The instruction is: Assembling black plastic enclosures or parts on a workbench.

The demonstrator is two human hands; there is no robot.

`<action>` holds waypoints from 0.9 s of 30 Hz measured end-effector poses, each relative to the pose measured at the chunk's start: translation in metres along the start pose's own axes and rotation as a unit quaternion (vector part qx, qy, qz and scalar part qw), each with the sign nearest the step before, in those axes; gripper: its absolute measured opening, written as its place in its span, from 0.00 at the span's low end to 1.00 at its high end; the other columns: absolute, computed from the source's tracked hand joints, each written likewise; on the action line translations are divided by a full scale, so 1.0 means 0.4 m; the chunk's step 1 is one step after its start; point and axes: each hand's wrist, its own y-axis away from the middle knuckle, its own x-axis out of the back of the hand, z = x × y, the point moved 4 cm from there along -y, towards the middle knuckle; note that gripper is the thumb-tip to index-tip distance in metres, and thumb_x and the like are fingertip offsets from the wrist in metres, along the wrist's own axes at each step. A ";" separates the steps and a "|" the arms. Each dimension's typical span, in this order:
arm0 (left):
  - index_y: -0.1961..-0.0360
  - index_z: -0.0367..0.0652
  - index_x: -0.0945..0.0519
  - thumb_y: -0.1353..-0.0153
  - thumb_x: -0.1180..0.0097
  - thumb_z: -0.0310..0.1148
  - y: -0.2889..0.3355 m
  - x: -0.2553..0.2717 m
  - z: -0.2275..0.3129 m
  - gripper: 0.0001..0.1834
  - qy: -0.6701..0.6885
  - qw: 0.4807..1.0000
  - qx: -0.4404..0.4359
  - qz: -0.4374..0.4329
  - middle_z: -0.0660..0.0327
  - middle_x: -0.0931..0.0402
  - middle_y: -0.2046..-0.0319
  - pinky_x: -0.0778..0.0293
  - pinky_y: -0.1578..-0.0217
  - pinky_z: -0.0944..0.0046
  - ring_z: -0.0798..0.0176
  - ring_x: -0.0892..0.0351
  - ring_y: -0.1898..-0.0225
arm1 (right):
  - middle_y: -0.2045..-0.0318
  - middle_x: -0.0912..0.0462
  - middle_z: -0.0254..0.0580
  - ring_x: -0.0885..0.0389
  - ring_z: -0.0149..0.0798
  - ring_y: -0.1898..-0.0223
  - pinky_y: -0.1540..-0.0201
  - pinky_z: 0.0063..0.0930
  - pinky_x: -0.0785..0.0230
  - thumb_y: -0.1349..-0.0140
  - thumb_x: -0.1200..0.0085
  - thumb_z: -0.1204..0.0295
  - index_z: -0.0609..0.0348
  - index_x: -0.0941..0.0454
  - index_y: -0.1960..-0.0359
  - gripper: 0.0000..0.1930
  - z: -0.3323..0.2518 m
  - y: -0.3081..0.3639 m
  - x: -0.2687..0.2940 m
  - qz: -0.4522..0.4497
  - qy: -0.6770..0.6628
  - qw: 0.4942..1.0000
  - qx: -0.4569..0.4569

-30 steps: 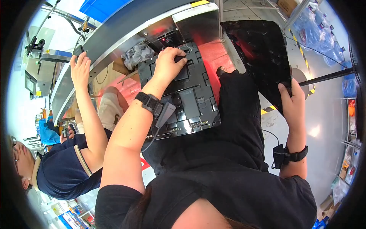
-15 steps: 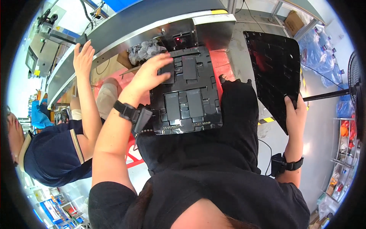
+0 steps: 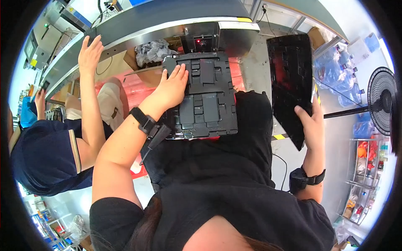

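A black plastic tray (image 3: 230, 96) lies over my lap, moulded with compartments. Several flat dark rectangular pieces sit in it, among them one piece (image 3: 207, 71) at the far side and another piece (image 3: 211, 109) nearer me. My left hand (image 3: 171, 88) rests on the tray's left part, fingers stretched out and flat; it hides whatever is under the palm. Off to the right, my right hand (image 3: 310, 125) grips the near edge of a second black tray (image 3: 291, 79), thumb on its face. That tray is tilted up, and no pieces show on it.
Across the far side runs a conveyor (image 3: 167, 24) with a metal side. Beneath it sits a carton with grey crumpled plastic (image 3: 153, 53). A co-worker's raised hand (image 3: 90, 53) is at the left. A fan (image 3: 380, 94) and bagged blue bottles (image 3: 341, 75) stand right.
My left hand has come down and flattened onto the lap tray. My right hand has moved slightly left, and its tray has turned to look narrower.
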 end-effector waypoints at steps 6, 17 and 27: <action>0.41 0.34 0.34 0.36 0.51 0.40 0.061 0.069 0.037 0.27 0.256 0.957 0.069 0.120 0.45 0.44 0.35 0.48 0.35 0.48 0.47 0.48 0.32 | 0.53 0.26 0.50 0.27 0.42 0.49 0.45 0.33 0.36 0.52 0.47 0.77 0.64 0.37 0.41 0.31 -0.142 0.049 -0.142 -0.139 0.220 0.958 0.122; 0.35 0.23 0.52 0.37 0.50 0.49 0.248 -0.117 -0.064 0.45 0.548 0.781 0.247 0.169 0.33 0.54 0.34 0.56 0.32 0.55 0.42 0.56 0.30 | 0.42 0.35 0.60 0.38 0.56 0.39 0.36 0.38 0.45 0.43 0.46 0.71 0.66 0.42 0.37 0.32 0.007 0.130 -0.657 -0.415 0.184 0.838 0.302; 0.35 0.25 0.51 0.40 0.45 0.47 0.089 -0.191 -0.129 0.46 0.608 0.743 0.223 0.169 0.35 0.45 0.37 0.46 0.37 0.58 0.43 0.44 0.35 | 0.46 0.28 0.56 0.30 0.47 0.44 0.40 0.34 0.40 0.38 0.46 0.57 0.71 0.39 0.39 0.34 0.269 -0.045 -0.471 -0.143 0.025 0.984 -0.098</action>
